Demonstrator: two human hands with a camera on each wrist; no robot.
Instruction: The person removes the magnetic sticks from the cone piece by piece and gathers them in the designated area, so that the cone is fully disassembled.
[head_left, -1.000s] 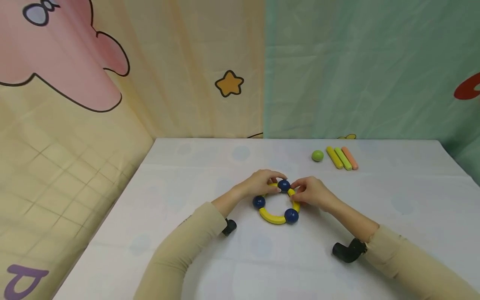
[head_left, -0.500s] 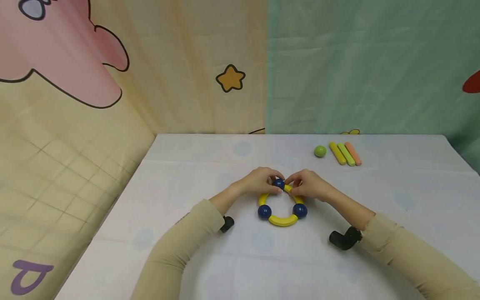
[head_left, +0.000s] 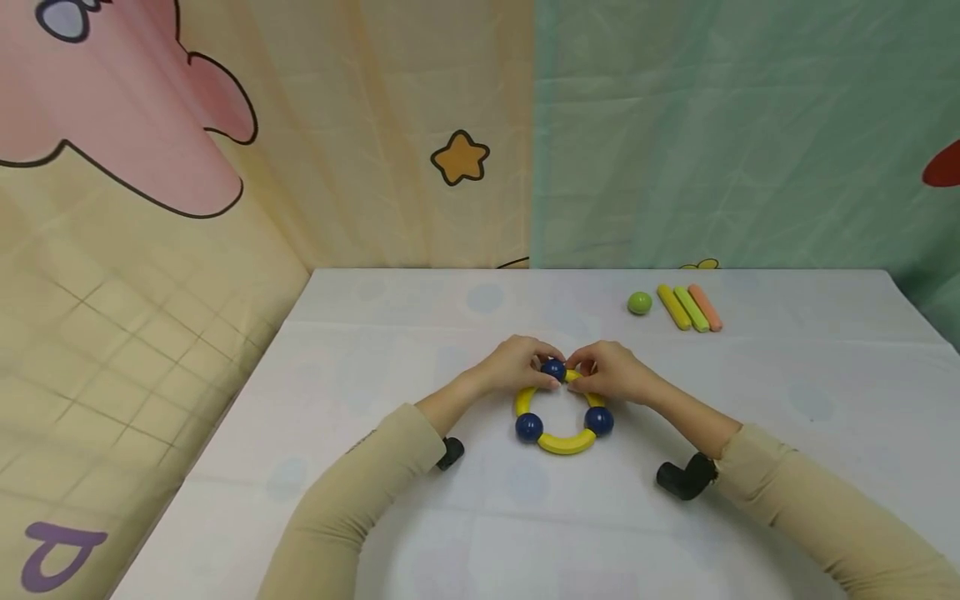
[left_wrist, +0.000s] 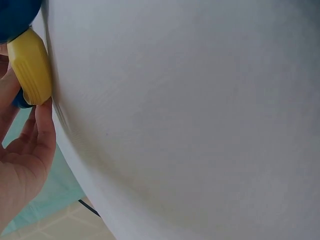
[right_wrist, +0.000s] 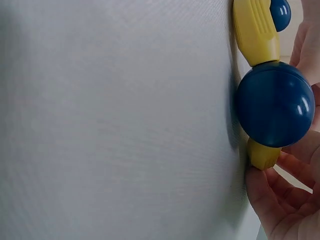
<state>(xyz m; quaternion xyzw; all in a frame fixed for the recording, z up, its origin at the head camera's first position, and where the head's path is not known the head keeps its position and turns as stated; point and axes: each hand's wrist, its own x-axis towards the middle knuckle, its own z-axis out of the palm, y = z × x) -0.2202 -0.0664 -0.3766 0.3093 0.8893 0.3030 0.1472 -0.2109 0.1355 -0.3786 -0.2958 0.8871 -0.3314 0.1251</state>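
Observation:
A ring of blue balls and curved yellow rods lies on the white table in the head view. My left hand [head_left: 517,363] holds the far blue ball [head_left: 553,370] between thumb and fingers. Just right of it, my right hand [head_left: 617,372] pinches the right-hand yellow rod [head_left: 595,400], partly covering it. The other two balls, left [head_left: 528,427] and right [head_left: 598,420], are joined by the near yellow rod [head_left: 566,444]. In the left wrist view a yellow rod [left_wrist: 31,67] shows by the fingers. The right wrist view has a blue ball [right_wrist: 275,105] close up.
A green ball [head_left: 640,302] lies at the back right. Beside it are a yellow stick [head_left: 673,307], a lime stick [head_left: 691,309] and an orange stick [head_left: 706,307]. Printed curtains hang behind the white table [head_left: 465,542]. Black wrist devices [head_left: 686,477] sit under the sleeves.
The ring has turned counterclockwise: its left ball came nearer, its right ball went outward and back. My right hand slid along its rod toward the far ball. The last half second shows little movement.

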